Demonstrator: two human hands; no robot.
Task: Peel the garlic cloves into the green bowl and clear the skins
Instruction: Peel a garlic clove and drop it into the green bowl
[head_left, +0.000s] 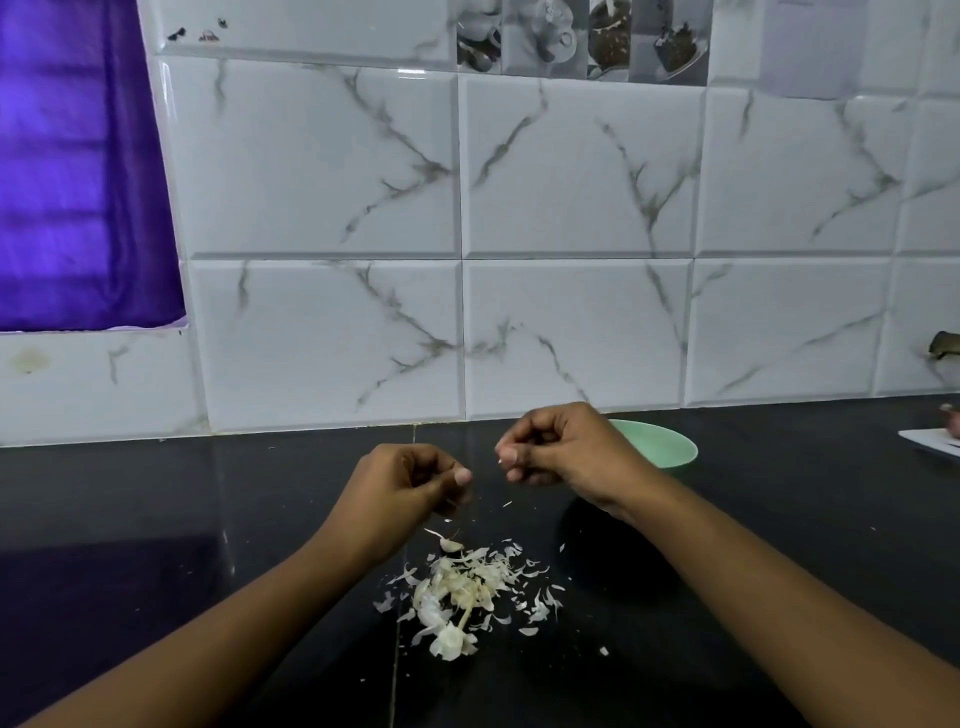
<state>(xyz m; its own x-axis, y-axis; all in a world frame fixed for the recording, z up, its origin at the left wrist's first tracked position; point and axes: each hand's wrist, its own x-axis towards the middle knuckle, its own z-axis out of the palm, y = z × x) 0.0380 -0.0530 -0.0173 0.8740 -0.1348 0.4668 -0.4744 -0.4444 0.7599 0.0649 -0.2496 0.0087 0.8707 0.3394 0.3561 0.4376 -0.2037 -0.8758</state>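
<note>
Two bare hands hover just apart above a black countertop (208, 519), both with fingers curled inward. The left hand (410, 483) has its thumb pressed to its forefinger, and whether it holds anything cannot be told. The right hand (563, 449) sits slightly higher and farther back, with a tiny pale sliver showing at its thumb tip; whether a clove lies inside the curl is hidden. One green bowl (672, 447) stands right behind the right hand, which covers its left half, and its contents are out of sight. Below and between the two forearms lies one heap of garlic skins (467, 587) with a single dry stalk (464, 618) running through it. One plump, clove-like piece (451, 544) rests at the heap's far edge, and thin flakes, too many to count, are scattered to its right. One stray fleck (603, 651) lies apart on the near side. At the right edge, one white plate (932, 441) is cut off by the frame, well apart from the bowl. A marble-patterned tiled wall (571, 208) rises behind the counter. One purple curtain (78, 182) fills the upper left.
</note>
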